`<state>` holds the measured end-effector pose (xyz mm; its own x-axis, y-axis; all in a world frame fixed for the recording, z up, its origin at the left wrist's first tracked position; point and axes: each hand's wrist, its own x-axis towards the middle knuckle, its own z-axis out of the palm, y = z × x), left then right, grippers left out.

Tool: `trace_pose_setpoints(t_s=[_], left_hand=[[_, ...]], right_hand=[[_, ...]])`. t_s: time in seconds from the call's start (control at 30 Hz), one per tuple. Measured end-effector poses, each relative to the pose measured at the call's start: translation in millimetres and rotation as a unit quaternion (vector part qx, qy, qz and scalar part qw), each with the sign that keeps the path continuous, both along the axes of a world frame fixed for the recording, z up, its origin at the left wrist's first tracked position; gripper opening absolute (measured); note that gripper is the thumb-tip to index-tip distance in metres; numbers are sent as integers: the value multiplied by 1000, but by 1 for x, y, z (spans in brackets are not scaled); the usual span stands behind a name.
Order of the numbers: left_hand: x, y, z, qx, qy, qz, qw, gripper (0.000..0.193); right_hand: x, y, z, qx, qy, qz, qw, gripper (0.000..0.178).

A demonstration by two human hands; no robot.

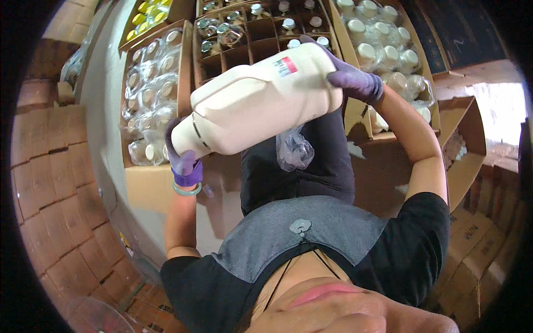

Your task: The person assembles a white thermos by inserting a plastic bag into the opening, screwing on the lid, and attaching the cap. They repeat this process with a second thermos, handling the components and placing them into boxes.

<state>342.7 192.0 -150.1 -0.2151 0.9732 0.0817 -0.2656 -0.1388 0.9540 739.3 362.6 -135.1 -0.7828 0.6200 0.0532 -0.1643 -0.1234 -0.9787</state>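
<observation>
At the left, a brown cardboard carton [126, 94] holds clear-wrapped containers with whitish lids. Just below it, the left hand [182, 158], in a purple glove, grasps the cap end of a large, cream-white, bottle-shaped jug [266, 108], its thumb on the near side of the cream cylindrical cap [187, 137]. A light hold suits this end best: a hard squeeze or twist there could load the dark seam beside the cap, if that is a joint.

The jug itself is held across the front of the body, slanting, cap end nearer the person. Behind it stands a divided brown carton [265, 51] of clear glass bottles [230, 34]; swinging the jug slowly and well clear of them would avoid a knock. A crumpled clear plastic bag [295, 149] lies over the dark trousers, where it could snag if the jug were lowered.

The right hand [360, 83], also purple-gloved, grips the broad base end, thumb on the near side, near the small red-and-white label [285, 66]. A spread palm here should bear most of the weight and leave the label unrubbed. Further right is another carton of white-capped containers [383, 47].
</observation>
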Motion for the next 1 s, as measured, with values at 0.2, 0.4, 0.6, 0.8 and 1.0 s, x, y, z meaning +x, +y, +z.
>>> trace_pose_setpoints(t_s=[0.2, 0.4, 0.6, 0.8, 1.0], left_hand=[[8, 10, -26, -436, -205, -27, 876, 71], [55, 7, 34, 157, 234, -63, 957, 87], [11, 3, 4, -136, 226, -213, 941, 56], [27, 19, -17, -318, -16, -271, 908, 47], [88, 50, 54, -60, 193, -242, 949, 44]], right_hand=[[-11, -48, 57, 482, -97, -65, 868, 126], [49, -59, 0, -378, -23, -115, 918, 76], [38, -62, 71, 512, -132, -76, 846, 116], [60, -54, 68, 202, -5, -204, 958, 96], [-30, -37, 53, 421, -68, -150, 892, 140]])
